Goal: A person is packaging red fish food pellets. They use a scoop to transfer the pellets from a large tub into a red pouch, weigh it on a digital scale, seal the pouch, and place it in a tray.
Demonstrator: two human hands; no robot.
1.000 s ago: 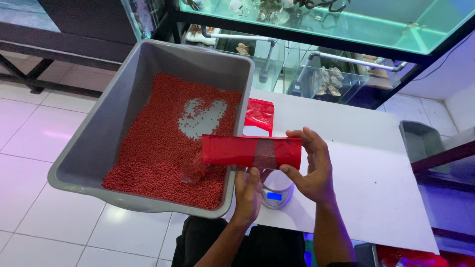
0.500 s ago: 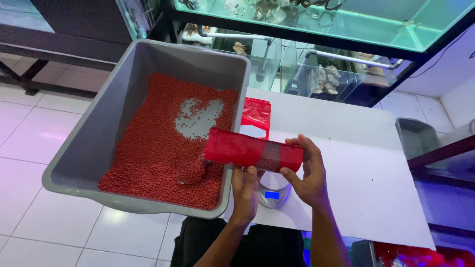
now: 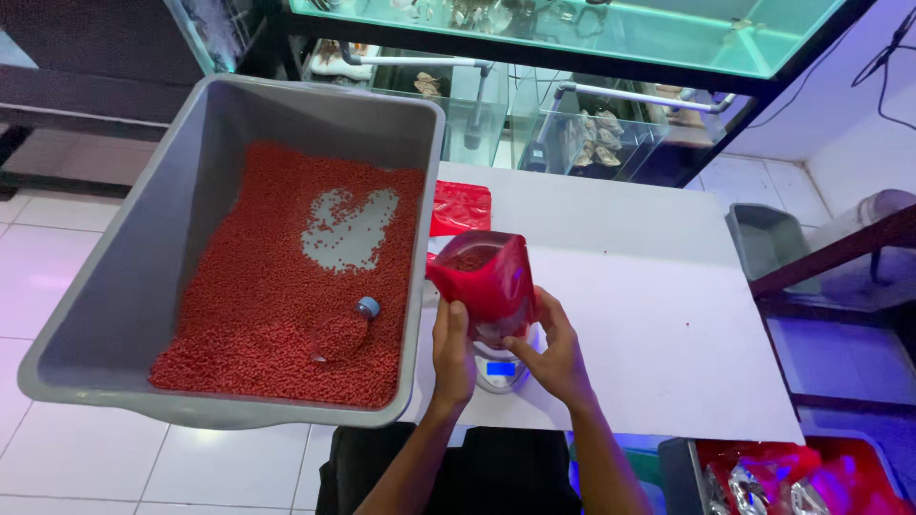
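The tub [image 3: 143,277] was plain grey, its fill of pellets [image 3: 258,315] orange-red with a pale grey patch showing through. The pouch [image 3: 487,277] was glossy red, as was a flat bag [image 3: 460,207] near the white table's [image 3: 668,315] far edge. The scale's display [image 3: 501,368] glowed blue. Floor tiles [image 3: 57,305] were white.

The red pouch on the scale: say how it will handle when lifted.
The red pouch looks like thin, flexible film, so it will probably flex under the left hand and right hand. Its mouth stands open with pellets inside, so tilting it would likely spill them.
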